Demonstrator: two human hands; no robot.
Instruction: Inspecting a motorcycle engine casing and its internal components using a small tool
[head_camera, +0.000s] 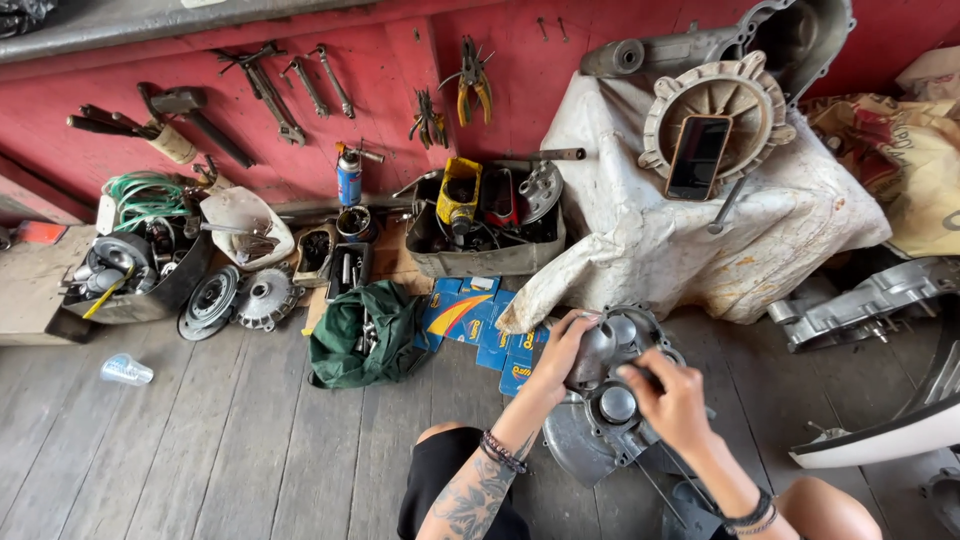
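A grey metal engine casing (610, 400) with round bores rests on the wooden floor between my knees. My left hand (562, 347) grips its upper left rim, fingers curled over the edge. On the casing's right side sits my right hand (672, 398), pinching a small dark part or tool against the metal; what it is I cannot make out. Both forearms come up from the bottom of the view, the left one tattooed, each wrist wearing bracelets.
A white cloth-draped engine (700, 220) with a phone (697, 156) on it stands behind. Blue flat boxes (470, 320), a green bag (365, 335), a crate of parts (485, 215), metal discs (240, 298), a basin (130, 275), a plastic cup (127, 370). Tools hang on the red wall (300, 90).
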